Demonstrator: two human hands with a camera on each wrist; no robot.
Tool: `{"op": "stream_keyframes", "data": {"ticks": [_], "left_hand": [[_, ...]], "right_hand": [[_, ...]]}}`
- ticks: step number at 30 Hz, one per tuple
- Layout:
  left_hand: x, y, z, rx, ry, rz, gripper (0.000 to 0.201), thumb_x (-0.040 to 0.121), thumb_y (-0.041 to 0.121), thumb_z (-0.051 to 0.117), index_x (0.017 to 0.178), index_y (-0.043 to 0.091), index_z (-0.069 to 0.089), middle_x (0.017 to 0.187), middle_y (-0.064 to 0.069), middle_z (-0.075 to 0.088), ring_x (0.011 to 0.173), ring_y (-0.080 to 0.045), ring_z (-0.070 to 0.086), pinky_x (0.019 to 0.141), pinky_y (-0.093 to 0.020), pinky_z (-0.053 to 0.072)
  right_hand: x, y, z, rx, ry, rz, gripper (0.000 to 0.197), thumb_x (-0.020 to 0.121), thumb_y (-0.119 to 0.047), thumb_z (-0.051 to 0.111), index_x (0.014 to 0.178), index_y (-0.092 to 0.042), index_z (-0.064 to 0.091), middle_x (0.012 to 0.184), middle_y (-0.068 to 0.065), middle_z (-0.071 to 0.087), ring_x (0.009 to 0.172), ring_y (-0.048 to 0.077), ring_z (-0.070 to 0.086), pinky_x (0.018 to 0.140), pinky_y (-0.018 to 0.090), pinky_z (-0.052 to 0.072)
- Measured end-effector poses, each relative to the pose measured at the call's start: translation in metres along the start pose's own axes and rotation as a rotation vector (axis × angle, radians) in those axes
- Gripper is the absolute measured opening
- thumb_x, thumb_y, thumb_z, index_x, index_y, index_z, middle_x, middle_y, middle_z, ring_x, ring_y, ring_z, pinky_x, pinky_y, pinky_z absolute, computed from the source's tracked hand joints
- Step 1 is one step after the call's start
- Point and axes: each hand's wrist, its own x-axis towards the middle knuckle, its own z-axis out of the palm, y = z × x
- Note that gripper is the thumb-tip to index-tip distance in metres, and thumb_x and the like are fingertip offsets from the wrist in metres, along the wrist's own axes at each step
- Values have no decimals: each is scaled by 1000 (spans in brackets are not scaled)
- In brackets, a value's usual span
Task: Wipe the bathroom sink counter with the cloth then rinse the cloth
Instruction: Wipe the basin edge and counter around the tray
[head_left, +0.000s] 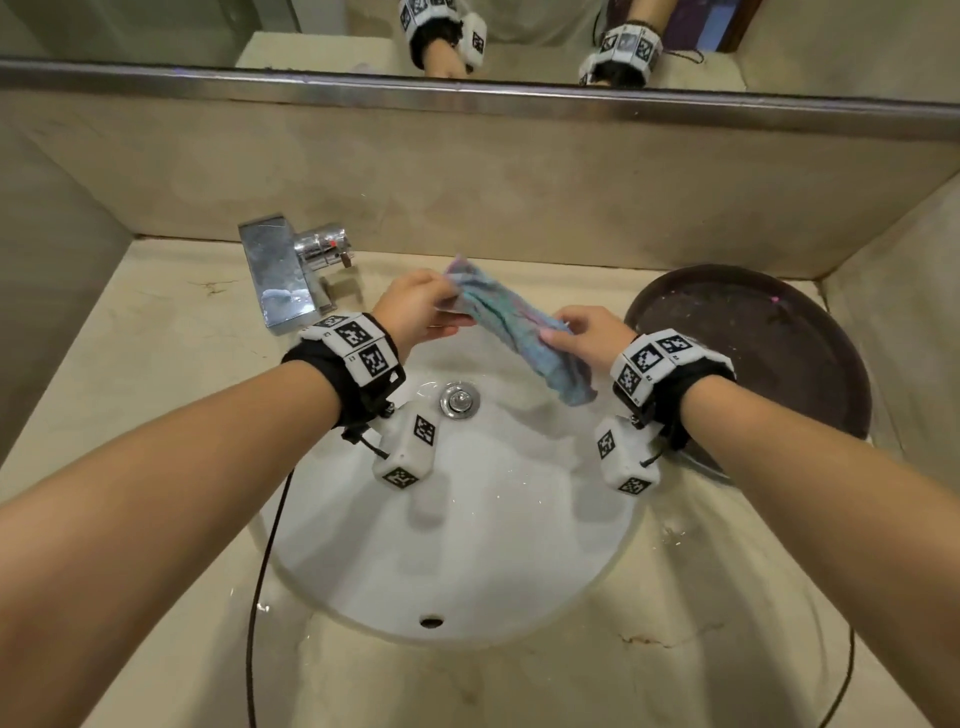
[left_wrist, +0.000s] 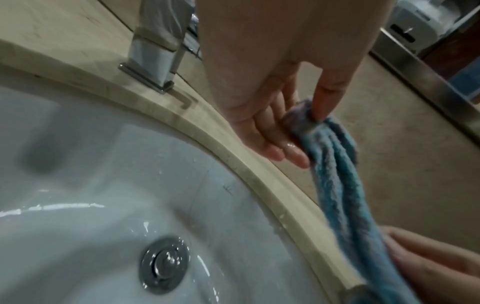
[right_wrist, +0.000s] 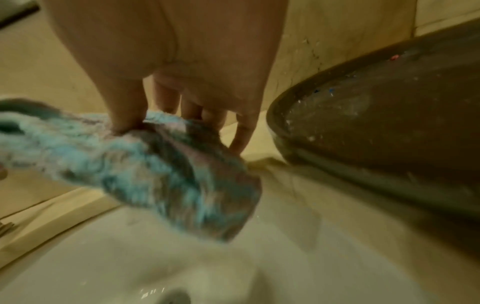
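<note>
Meanwhile, over the white basin, a person stretches a bunched blue cloth between both hands, seemingly to wring it so drips fall into the bowl rather than onto the counter. The left hand pinches the far end between thumb and fingers; the right hand curls round the near end, whose tail hangs loose above the drain. A chrome tap stands just beside the left hand, no water visibly running. A dark round tray sits close by the right wrist, overlapping the basin's rim and crowding any sweep on that side. Droplets glisten in the bowl.
</note>
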Motion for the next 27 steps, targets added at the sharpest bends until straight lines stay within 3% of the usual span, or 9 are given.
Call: {"op": "stream_keyframes", "data": {"ticks": [2,4,7,9,11,13,16,19,27], "left_hand": [[11,1,-4,0,88,-9,19,90,1,42,79,14,50,78,-7,64,49,-6,67,58,-18,51],[26,3,-4,4,166,5,19,88,-2,42,81,13,51,79,-9,62,51,-8,67,54,-18,49],[45,4,1,282,361,22,25,86,6,54,110,12,53,101,-13,60,90,-24,62,69,-27,44],[50,3,6,565,424,103,34,88,7,51,122,7,49,119,-14,57,108,-29,56,83,-31,44],[52,-2,17,801,326,253,34,88,5,47,121,6,53,127,-16,53,117,-31,52,95,-33,42],[56,-15,28,1021,90,368,36,89,7,46,124,8,54,132,-15,51,123,-31,48,102,-34,38],[69,-36,33,1293,-162,322,48,96,26,44,143,18,36,151,-16,29,140,-34,28,113,-42,28],[73,-41,31,1348,-175,216,53,99,37,33,149,28,18,160,-9,3,147,-34,3,119,-49,12],[80,-42,-8,1232,-19,189,47,99,36,34,145,29,31,159,-7,10,147,-34,6,118,-52,13]], "right_hand": [[10,-3,-13,-78,85,-50,24,91,-29,57,102,-9,65,89,5,59,82,18,52,73,25,37],[22,-9,-25,-159,180,-91,33,90,-30,59,116,-10,60,105,9,60,97,20,53,81,25,37],[34,-11,-30,-362,322,-34,49,89,-34,57,135,-20,44,140,10,40,129,29,36,104,39,36],[37,-8,-25,-403,376,-37,43,92,-28,52,132,-15,46,139,12,40,131,31,35,106,40,34],[40,-1,-13,-420,290,-81,36,93,-22,49,128,-12,51,134,15,46,127,32,40,104,39,36],[42,9,2,-497,117,-89,41,93,-22,47,132,-10,47,136,17,45,129,33,40,105,39,34],[45,20,16,-678,-18,-77,61,95,-32,45,147,-7,24,151,22,25,142,33,20,118,42,14],[50,19,18,-750,-63,-21,70,96,-41,40,152,-14,7,157,22,4,146,36,4,120,47,5],[64,-21,34,-761,-136,-52,70,97,-41,39,152,-21,1,159,18,-4,147,37,-3,119,44,-3]]}}
